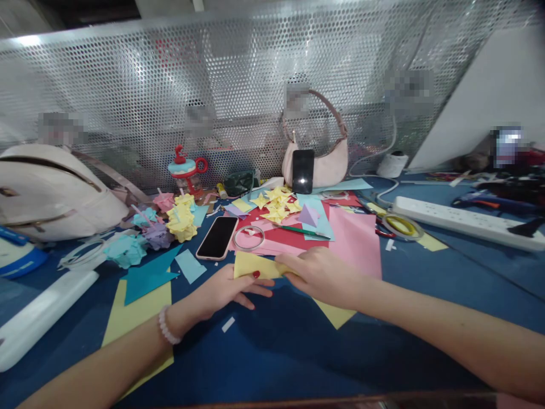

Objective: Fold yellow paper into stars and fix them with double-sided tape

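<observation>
A piece of yellow paper (256, 264) is held up between my two hands above the blue table. My left hand (227, 289) pinches its left end, thumb in front and the other fingers stretched out behind and below. At the paper's right end, my right hand (317, 275) is closed on it, the fingertips curled over the edge. Beneath my right hand lies a yellow sheet (336, 313), partly covered. A pink sheet (355, 238) is just beyond that hand. Past the paper are a phone (217, 237) and a roll of clear tape (249, 238).
Folded paper pieces in yellow (279, 205), blue (125, 250) and purple lie farther back. A pale handbag (317, 165), a red-handled cup (187, 170) and a backpack (55, 193) stand by the perforated metal screen (238, 74). A power strip (464, 221) is at right.
</observation>
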`<control>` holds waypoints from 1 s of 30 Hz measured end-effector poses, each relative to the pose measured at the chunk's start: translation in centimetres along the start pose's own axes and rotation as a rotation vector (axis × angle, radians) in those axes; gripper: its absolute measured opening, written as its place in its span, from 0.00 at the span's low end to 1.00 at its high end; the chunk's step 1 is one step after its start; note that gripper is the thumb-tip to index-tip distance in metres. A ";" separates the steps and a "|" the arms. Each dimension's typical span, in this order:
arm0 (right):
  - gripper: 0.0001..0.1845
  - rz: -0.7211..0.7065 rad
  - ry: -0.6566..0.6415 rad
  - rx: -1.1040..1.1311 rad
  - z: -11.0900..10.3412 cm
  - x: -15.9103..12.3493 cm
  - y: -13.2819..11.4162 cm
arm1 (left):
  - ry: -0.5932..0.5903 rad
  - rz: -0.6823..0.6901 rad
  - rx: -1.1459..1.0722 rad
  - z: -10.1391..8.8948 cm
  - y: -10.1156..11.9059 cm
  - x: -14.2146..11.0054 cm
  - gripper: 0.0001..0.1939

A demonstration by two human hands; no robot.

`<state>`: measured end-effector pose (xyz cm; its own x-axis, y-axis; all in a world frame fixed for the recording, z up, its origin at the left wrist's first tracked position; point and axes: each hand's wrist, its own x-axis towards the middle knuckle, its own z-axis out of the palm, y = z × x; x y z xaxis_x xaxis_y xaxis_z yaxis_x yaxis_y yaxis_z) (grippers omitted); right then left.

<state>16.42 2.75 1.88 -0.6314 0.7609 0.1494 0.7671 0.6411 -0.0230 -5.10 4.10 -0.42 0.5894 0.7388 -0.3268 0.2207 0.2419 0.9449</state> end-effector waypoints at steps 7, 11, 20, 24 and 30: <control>0.19 0.079 -0.018 0.145 -0.7 0.0 0.2 | -0.028 -0.030 0.016 0.1 0.8 -0.3 0.24; 0.17 -0.027 0.010 0.001 -0.4 -0.2 0.4 | -0.058 -0.087 0.029 -0.2 0.9 -0.5 0.24; 0.35 -0.317 -0.018 0.001 0.8 -0.3 1.1 | -0.169 -0.071 0.035 -0.5 1.4 -0.5 0.19; 0.35 -0.326 -0.012 -0.010 0.8 -0.4 1.0 | -0.164 0.029 0.107 -0.4 1.3 -0.8 0.20; 0.31 -0.366 0.053 -0.124 0.6 -0.2 0.9 | -0.041 0.123 0.201 0.3 1.0 -0.9 0.25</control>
<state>17.19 3.21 1.23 -0.8618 0.4755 0.1764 0.5019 0.8499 0.1609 -5.19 3.50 0.77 0.6515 0.7279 -0.2139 0.2929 0.0188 0.9560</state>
